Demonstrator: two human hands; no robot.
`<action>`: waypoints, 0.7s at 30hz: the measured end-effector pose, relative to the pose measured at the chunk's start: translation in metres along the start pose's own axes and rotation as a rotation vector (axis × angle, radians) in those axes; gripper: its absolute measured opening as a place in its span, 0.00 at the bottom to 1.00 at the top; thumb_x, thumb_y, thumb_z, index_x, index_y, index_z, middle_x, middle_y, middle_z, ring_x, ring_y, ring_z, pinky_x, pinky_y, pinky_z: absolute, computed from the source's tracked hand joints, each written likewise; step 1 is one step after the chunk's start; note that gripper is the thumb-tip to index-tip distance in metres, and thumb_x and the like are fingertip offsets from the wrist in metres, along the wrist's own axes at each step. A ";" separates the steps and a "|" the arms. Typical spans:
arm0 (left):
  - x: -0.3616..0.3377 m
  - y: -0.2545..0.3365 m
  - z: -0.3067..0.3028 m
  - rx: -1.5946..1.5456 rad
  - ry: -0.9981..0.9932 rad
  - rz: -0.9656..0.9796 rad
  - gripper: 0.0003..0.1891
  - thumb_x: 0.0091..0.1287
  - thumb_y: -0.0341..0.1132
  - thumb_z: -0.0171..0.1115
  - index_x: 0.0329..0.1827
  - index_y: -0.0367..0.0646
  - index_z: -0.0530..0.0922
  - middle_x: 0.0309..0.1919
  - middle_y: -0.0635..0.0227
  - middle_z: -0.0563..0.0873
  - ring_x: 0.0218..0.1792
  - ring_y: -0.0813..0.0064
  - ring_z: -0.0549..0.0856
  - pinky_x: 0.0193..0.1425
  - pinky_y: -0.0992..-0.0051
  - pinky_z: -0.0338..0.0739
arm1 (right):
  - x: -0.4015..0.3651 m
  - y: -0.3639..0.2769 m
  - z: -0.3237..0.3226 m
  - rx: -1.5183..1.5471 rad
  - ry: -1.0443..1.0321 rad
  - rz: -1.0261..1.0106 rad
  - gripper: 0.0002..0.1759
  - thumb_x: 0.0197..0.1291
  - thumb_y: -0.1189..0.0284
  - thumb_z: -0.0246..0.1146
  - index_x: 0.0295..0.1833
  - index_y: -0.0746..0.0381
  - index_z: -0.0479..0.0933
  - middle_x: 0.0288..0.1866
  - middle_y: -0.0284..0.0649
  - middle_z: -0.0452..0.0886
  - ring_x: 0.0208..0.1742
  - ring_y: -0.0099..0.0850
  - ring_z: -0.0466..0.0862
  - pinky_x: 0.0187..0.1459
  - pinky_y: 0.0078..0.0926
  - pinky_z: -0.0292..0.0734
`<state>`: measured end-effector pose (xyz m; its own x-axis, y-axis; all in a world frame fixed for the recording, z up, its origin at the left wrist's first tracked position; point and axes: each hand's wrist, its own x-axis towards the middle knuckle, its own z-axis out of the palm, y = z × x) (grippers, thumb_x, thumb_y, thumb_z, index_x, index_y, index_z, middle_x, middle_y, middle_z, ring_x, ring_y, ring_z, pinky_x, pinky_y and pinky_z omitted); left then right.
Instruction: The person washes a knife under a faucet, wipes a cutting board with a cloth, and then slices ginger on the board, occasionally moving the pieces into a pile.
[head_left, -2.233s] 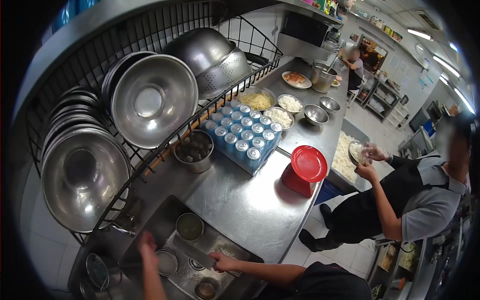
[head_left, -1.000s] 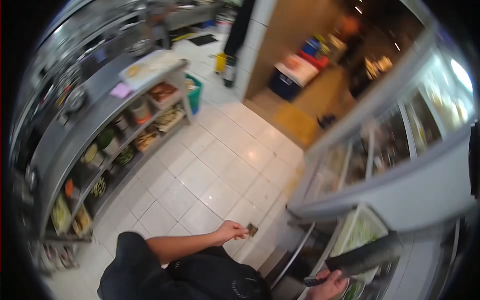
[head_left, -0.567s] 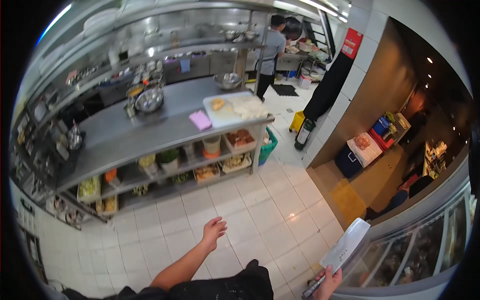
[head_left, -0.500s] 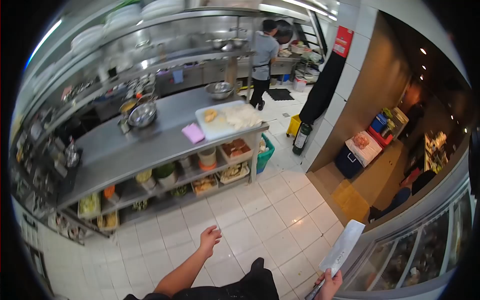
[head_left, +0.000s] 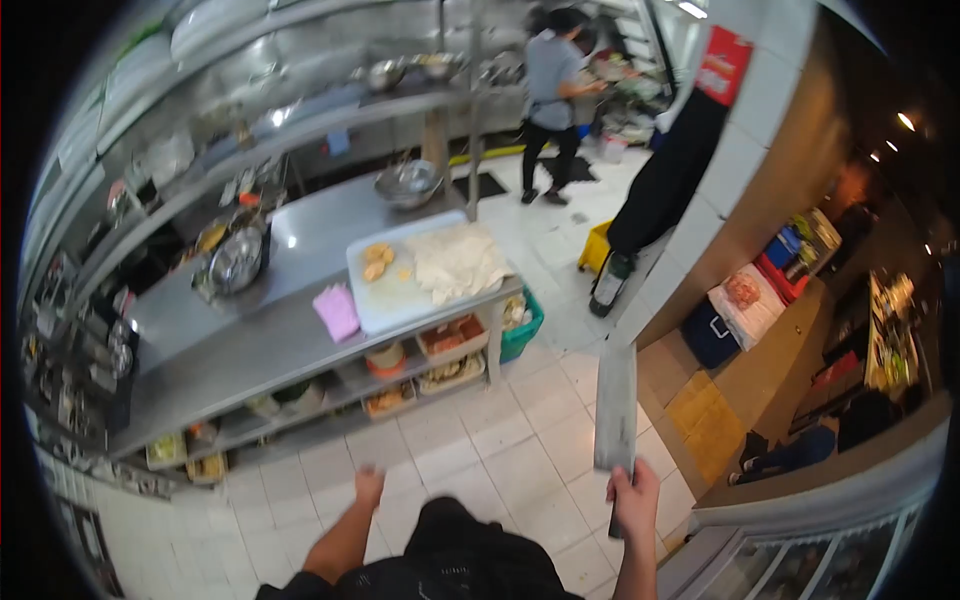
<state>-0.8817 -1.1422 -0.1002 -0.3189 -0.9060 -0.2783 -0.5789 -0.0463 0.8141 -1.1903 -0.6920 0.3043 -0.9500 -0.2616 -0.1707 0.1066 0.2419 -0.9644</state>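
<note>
My right hand (head_left: 637,498) is closed round the dark handle of a cleaver (head_left: 616,405). The cleaver's broad, rectangular metal blade points upward, away from me. My left hand (head_left: 369,485) hangs over the tiled floor, apart from everything; motion blur smears its fingers. Ahead of me, on the steel counter (head_left: 240,350), lies a white cutting board (head_left: 385,305). A cream-coloured cloth (head_left: 460,260) and some yellowish food pieces (head_left: 377,260) rest on this board. A folded pink cloth (head_left: 337,312) is at its left.
Metal bowls (head_left: 408,183) stand on the counter, and food tubs (head_left: 452,338) fill its lower shelf. A green basket (head_left: 522,325) is by its right end. Further back a co-worker (head_left: 553,90) stands. A fire extinguisher (head_left: 610,285) is beside the tiled pillar; a glass-fronted unit (head_left: 800,550) is at right.
The counter and board appear nearer. My right hand has raised the cleaver and brought it leftward, turning the blade more upright. My left hand has swung left and lower. The co-worker has turned rightward.
</note>
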 end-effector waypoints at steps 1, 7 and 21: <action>0.015 0.054 0.010 0.154 -0.088 0.003 0.22 0.67 0.39 0.77 0.60 0.35 0.87 0.52 0.48 0.93 0.56 0.48 0.92 0.61 0.54 0.85 | 0.030 -0.017 0.011 -0.008 -0.034 -0.064 0.06 0.78 0.76 0.64 0.44 0.65 0.79 0.26 0.31 0.77 0.24 0.20 0.77 0.27 0.23 0.72; 0.090 0.328 0.101 -0.015 -0.082 0.542 0.10 0.65 0.30 0.74 0.47 0.38 0.87 0.40 0.56 0.87 0.43 0.54 0.87 0.50 0.61 0.83 | 0.180 -0.044 0.087 -0.139 -0.121 -0.161 0.06 0.79 0.75 0.65 0.44 0.64 0.79 0.27 0.28 0.76 0.26 0.17 0.74 0.29 0.20 0.70; 0.260 0.494 0.154 0.255 -0.102 0.670 0.05 0.73 0.30 0.67 0.47 0.39 0.86 0.46 0.55 0.88 0.48 0.46 0.87 0.54 0.54 0.84 | 0.363 -0.029 0.117 -0.064 0.001 0.103 0.05 0.76 0.77 0.66 0.43 0.64 0.80 0.24 0.28 0.75 0.23 0.16 0.74 0.26 0.20 0.68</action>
<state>-1.3659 -1.3357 0.1515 -0.7276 -0.6614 0.1822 -0.3882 0.6159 0.6855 -1.5042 -0.9035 0.2462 -0.9352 -0.2313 -0.2683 0.1852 0.3264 -0.9269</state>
